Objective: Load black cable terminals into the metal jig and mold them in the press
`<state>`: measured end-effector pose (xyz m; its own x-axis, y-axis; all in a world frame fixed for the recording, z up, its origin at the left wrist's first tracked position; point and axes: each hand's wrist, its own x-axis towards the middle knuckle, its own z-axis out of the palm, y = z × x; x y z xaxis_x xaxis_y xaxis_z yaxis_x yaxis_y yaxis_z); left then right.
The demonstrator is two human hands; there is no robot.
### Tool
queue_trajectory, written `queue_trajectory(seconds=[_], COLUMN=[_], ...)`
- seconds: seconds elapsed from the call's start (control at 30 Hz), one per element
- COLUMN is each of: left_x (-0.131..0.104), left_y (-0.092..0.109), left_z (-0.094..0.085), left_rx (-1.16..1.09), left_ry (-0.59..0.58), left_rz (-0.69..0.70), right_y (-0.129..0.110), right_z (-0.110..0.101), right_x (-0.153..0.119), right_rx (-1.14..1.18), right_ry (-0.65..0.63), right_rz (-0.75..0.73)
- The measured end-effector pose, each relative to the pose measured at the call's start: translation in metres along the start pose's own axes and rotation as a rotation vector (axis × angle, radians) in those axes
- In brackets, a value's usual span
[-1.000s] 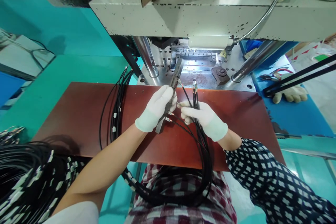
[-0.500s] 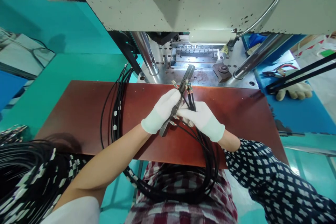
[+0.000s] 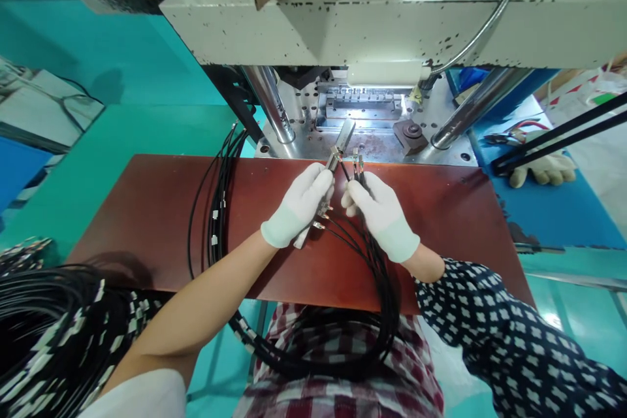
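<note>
My left hand point(image 3: 302, 199), in a white glove, is closed around a long metal bar point(image 3: 347, 134) that slants across the board's front. Crimped terminals of thin black cables sit along this bar, two near its lower end and one near the top. Just to the right, my gloved right hand point(image 3: 385, 212) is closed on a bunch of black cables point(image 3: 386, 294), whose metal terminals point(image 3: 358, 158) stick up above the fingers. From there the cables loop down over my lap. Fingers hide how the terminals meet the bar.
A reddish-brown board point(image 3: 455, 222) lies before a press with a metal die point(image 3: 365, 106) and two steel posts. More cable ends point(image 3: 223, 189) rest on the board's left. Coiled cables point(image 3: 53, 320) are at lower left; a glove point(image 3: 543, 168) lies on the blue surface at right.
The bar has turned in my left hand, so a brighter face shows. My right hand has drawn slightly away from it, still with the cables.
</note>
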<state>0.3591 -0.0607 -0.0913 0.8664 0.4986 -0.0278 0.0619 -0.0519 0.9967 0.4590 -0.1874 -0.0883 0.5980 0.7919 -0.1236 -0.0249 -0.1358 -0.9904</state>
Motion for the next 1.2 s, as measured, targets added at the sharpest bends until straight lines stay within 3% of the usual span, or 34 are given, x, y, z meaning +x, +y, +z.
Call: queue_trajectory(seconds=[0.17, 0.3, 0.47, 0.6, 0.7, 0.87, 1.03, 1.2], left_x=[0.005, 0.006, 0.005, 0.004, 0.003, 0.003, 0.002, -0.002], left_y=[-0.001, 0.0, -0.002, -0.005, -0.007, -0.009, -0.006, -0.003], left_z=[-0.012, -0.012, -0.01, -0.008, -0.006, -0.003, -0.001, 0.002], left_rx=[-0.128, -0.158, -0.141, -0.109, -0.08, -0.102, -0.214, -0.198], left_ry=[0.034, -0.007, -0.036, -0.085, -0.126, -0.134, -0.133, -0.109], left_rz=[-0.041, -0.081, -0.058, -0.046, -0.001, 0.034, -0.059, -0.05], right_y=[-0.013, -0.012, -0.013, -0.014, -0.013, -0.015, -0.011, -0.003], right_z=[-0.029, -0.039, -0.034, -0.022, -0.015, -0.013, -0.014, -0.006], right_x=[0.009, 0.011, 0.01, 0.011, 0.011, 0.007, 0.008, 0.008], right_rx=[-0.035, -0.126, -0.287, -0.499, -0.594, -0.498, -0.265, -0.169], right_ry=[-0.214, -0.237, -0.29, -0.192, -0.17, -0.166, -0.138, -0.081], right_rz=[0.117, 0.123, 0.024, -0.114, -0.135, -0.08, 0.005, 0.027])
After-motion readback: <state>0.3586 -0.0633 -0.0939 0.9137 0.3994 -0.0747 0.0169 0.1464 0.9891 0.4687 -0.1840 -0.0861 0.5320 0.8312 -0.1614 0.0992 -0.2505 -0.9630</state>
